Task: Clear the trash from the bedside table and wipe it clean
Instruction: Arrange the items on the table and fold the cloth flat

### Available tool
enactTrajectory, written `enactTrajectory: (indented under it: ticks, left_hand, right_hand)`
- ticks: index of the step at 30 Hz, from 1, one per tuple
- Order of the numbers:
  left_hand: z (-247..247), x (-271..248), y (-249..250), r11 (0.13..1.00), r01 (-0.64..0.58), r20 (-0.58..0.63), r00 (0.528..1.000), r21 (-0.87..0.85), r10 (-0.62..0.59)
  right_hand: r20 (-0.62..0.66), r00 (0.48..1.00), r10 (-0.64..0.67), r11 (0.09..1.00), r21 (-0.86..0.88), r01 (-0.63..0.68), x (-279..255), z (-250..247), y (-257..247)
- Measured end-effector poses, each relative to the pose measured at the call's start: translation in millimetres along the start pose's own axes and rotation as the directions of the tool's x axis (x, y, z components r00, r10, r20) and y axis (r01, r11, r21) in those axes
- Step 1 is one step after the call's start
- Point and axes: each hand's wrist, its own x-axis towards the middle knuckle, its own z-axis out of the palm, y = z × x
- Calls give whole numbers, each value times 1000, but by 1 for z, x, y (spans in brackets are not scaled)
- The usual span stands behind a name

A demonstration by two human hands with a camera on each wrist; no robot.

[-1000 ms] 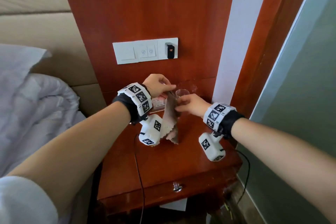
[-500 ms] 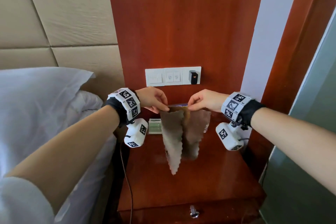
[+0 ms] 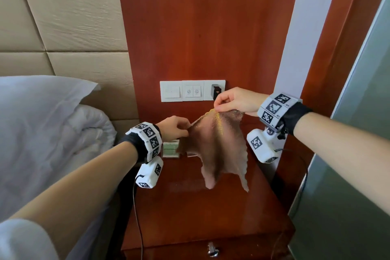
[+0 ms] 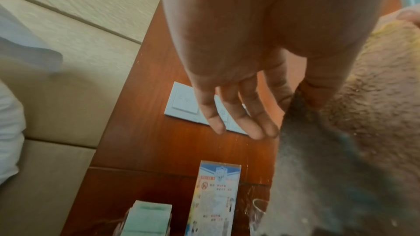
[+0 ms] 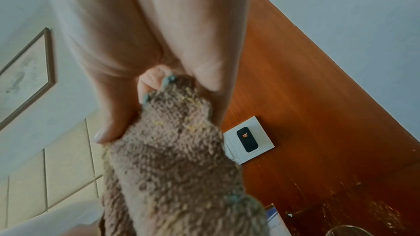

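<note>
A brown fuzzy cloth (image 3: 217,143) hangs spread in the air over the red-brown bedside table (image 3: 200,217). My left hand (image 3: 176,127) pinches its left upper corner, with three fingers (image 4: 236,114) held straight. My right hand (image 3: 230,101) pinches the right upper corner higher up, thumb and fingers curled round the cloth (image 5: 177,150). The cloth's lower tips dangle just above the tabletop. At the back of the table stand a green box (image 3: 171,149) and a printed card (image 4: 213,200), with a glass rim (image 5: 354,231) partly seen.
A white switch panel (image 3: 192,90) with a black insert sits on the wood wall panel. A bed with white pillow and duvet (image 3: 42,133) lies to the left. A grey wall (image 3: 358,154) stands to the right. A drawer handle (image 3: 212,250) shows at the table's front.
My hands have pulled apart, spreading the cloth wider. The right hand rose toward the switch panel while the left dropped lower. The head view tilted up.
</note>
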Motion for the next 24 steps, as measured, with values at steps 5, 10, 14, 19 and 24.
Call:
enactTrajectory:
  ticks: [5,10,14,19,24]
  left_hand:
    - [25,7,-10,994,42,23,999,100,-44]
    - [31,7,-30,989,99,-26,995,110,-97]
    - [20,9,-44,975,173,-109,981,140,-159]
    - [-18,22,-51,973,205,-343,926,108,-157]
    - [-18,11,-63,970,203,-238,957,138,-166]
  right_hand:
    - [0,1000,31,999,22,-31,-8,-4,17]
    - [-2,994,107,993,-57,-107,-5,-3,43]
    - [-59,988,143,983,-110,-149,11,12,57]
    - [-281,956,79,989,-101,-111,39,26,64]
    - [-259,963,76,990,-99,-104,40,48,80]
